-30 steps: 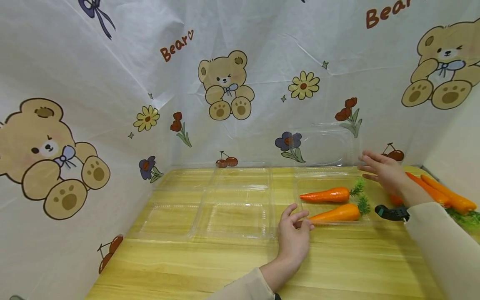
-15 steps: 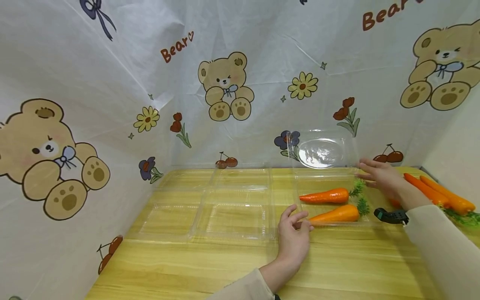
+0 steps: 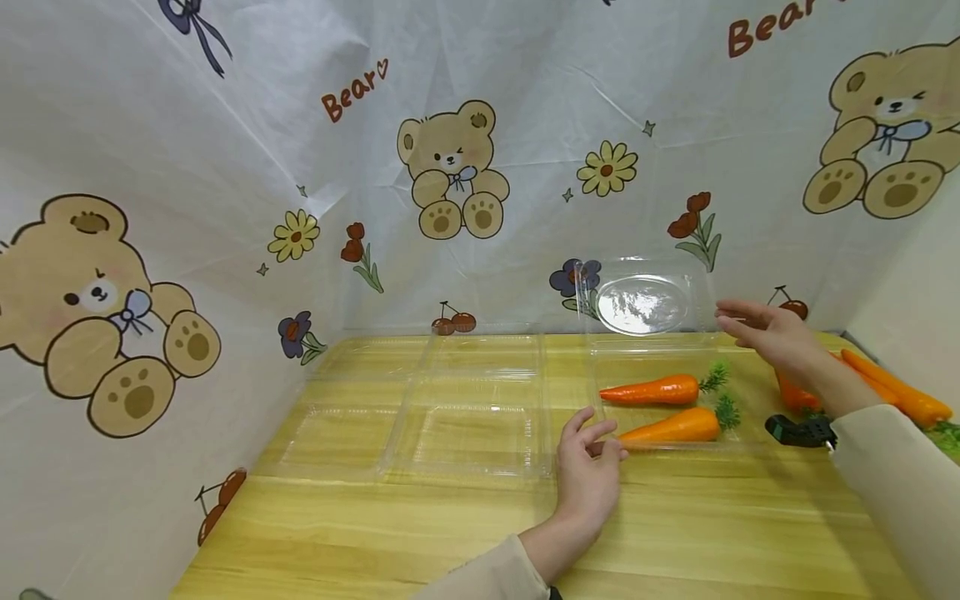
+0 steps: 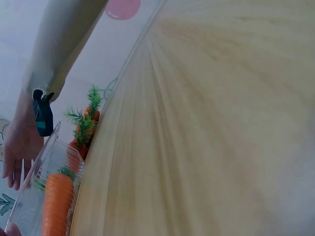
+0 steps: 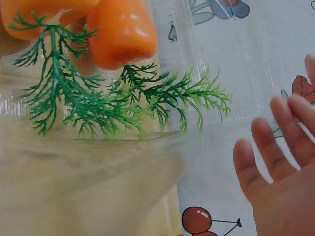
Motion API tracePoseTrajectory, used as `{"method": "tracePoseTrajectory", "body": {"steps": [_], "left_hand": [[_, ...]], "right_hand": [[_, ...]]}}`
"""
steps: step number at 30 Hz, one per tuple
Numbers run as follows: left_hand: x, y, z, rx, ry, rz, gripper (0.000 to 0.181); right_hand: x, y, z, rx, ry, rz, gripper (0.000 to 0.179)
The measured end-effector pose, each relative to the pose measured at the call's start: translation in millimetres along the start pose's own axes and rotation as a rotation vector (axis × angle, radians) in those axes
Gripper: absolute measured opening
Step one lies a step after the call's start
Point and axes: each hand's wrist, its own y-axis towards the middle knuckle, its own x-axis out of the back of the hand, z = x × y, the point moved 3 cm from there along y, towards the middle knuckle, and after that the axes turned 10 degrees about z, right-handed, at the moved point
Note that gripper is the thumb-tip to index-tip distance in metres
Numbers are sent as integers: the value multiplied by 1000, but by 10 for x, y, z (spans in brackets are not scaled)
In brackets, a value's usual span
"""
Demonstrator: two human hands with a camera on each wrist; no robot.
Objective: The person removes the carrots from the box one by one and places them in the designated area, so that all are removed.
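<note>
A clear plastic clamshell box point(image 3: 611, 371) lies on the table with two orange toy carrots point(image 3: 651, 390) in it, their green tops to the right. Its hinged lid point(image 3: 641, 304) stands raised at the back, with a glare on it. My left hand point(image 3: 587, 471) holds the box's near left corner between thumb and fingers; a fingertip shows at the rim in the left wrist view. To the right of the lid is my right hand point(image 3: 772, 337), fingers extended and holding nothing. In the right wrist view the fingers point(image 5: 268, 152) are apart from the lid and the carrot leaves point(image 5: 74, 93).
Two more clear boxes point(image 3: 543, 433) with lids folded back sit to the left. Several loose carrots point(image 3: 911, 396) lie at the far right, partly behind my right arm. A cloth wall point(image 3: 525, 275) printed with bears rises behind the table.
The lid has tipped slightly forward from a second ago, and a glare has appeared on it. My right hand dipped, then rose and drew away rightward. The left hand has stayed put.
</note>
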Motion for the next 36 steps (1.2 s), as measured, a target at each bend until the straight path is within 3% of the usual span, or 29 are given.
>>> {"method": "tracePoseTrajectory", "body": {"steps": [8,15,20,25,32,36], "left_hand": [[3,-12,5,9,-2,12,26],[-3,-20,8,3,1,2,26],[3,-22,2,-2,3,7,25],[15,-18,-1,13,-9,9,25],[16,-7,13,24,-18,14,46],[12,3,8,18,-21,12,46]], "right_hand": [[-82,-29,65,119,-25,46,60],[-161,-37,100,166,-9,149,48],[-221,-21,109,160,3,181,45],[-305,19,119,145,-50,263,48],[-388,68,136,133,-74,300,47],[-416,90,151,134,-80,314,48]]}}
